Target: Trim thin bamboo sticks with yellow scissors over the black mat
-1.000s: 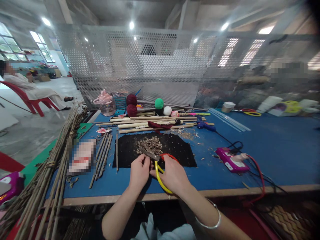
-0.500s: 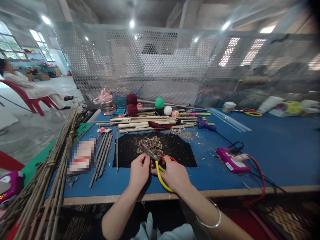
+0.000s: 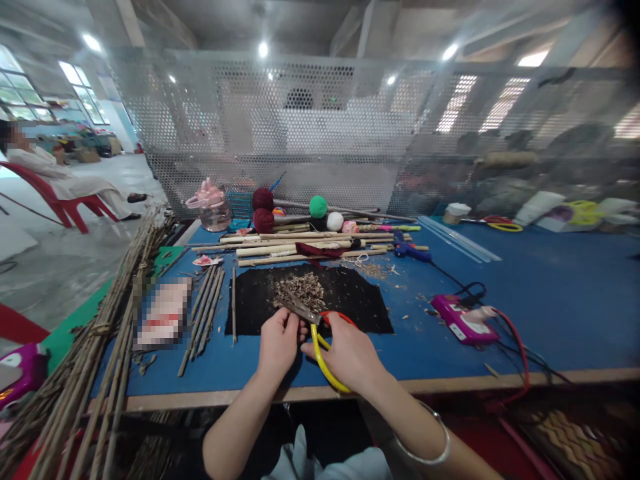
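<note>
My right hand (image 3: 350, 350) is closed around the handles of a pair of scissors (image 3: 320, 353), one handle red and the other yellow. The grey blades point up and to the left, over a heap of small chopped twig bits (image 3: 303, 289) on a black cloth (image 3: 357, 303). Beside the blades, my left hand (image 3: 279, 343) is pinched, its fingertips close to the metal; whatever lies between them is hidden. A single thin stick (image 3: 234, 305) rests along the cloth's left side, and several cut sticks (image 3: 206, 313) lie further left.
Long bundled twigs (image 3: 113, 313) lean over the table's left edge. Behind the cloth are pale sticks (image 3: 280, 250), yarn balls (image 3: 318, 207) and a blue glue gun (image 3: 411, 250). A purple power strip (image 3: 465, 320) with cables sits at right. A seated person (image 3: 55, 170) is far left.
The scissors' handles have spread slightly apart, the yellow one shifting down and toward me. My left hand stays almost in place, still pinched beside the blades.
</note>
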Demonstrator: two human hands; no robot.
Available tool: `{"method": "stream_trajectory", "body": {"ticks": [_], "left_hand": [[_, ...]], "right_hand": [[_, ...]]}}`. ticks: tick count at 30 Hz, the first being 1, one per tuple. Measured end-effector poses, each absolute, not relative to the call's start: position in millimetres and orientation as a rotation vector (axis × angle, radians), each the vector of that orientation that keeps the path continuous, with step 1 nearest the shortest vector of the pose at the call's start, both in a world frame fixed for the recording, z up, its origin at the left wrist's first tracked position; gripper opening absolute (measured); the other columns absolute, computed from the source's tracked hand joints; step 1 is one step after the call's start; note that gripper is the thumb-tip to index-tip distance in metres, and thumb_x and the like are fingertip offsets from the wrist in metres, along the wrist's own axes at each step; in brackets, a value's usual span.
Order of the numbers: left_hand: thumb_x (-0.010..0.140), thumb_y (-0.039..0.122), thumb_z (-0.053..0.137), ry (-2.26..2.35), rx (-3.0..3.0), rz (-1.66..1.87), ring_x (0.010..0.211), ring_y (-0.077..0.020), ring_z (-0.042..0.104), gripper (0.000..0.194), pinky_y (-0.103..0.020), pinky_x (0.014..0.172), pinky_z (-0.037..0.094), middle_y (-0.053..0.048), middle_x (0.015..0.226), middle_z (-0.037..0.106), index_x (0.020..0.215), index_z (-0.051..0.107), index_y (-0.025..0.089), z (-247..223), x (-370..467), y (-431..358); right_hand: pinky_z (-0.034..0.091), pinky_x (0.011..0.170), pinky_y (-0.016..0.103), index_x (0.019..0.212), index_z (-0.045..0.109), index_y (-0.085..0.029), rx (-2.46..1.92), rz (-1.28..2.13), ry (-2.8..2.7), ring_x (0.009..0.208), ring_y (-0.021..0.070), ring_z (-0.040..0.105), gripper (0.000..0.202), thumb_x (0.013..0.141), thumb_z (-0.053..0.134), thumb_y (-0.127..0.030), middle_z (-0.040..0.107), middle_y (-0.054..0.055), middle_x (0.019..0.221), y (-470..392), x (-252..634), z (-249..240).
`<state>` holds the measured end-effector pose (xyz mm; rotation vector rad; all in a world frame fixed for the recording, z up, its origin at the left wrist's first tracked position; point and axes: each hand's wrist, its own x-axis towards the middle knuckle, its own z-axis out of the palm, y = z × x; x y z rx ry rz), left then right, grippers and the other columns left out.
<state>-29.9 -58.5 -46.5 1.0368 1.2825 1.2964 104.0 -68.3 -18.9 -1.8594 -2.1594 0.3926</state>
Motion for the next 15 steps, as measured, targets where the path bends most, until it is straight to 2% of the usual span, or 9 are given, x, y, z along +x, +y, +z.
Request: {"method": "stream_trajectory", "body": {"ticks": [6, 15], "left_hand": [[0.077, 0.036, 0.046, 1.29, 1.116, 1.276, 0.057, -0.012, 0.056, 0.024, -0.024, 0.056, 0.048, 0.001, 0.062, 0.057, 0.072, 0.055, 0.015, -46.4, -30.5, -59.1], [0.077, 0.036, 0.045, 1.354, 1.16, 1.279, 0.054, -0.0111, 0.055, 0.024, -0.021, 0.052, 0.047, 0.001, 0.06, 0.056, 0.069, 0.054, 0.015, -46.8, -31.6, -59.1]], "right_hand": [[0.034, 0.06, 0.026, 0.09, 0.048, -0.019, -1.885, 0.379, -2.172, 0.081, 0.0229, 0.059, 0.043, 0.067, 0.054, -0.056, 0.062, 0.007, 0.085, -67.1, 103.3, -19.1], [0.031, 0.055, 0.025, 0.084, 0.049, -0.02, -1.905, 0.407, -2.219, 0.073, 0.0212, 0.062, 0.038, 0.075, 0.045, -0.057, 0.065, 0.005, 0.08, -63.2, 108.7, -24.4]]}}
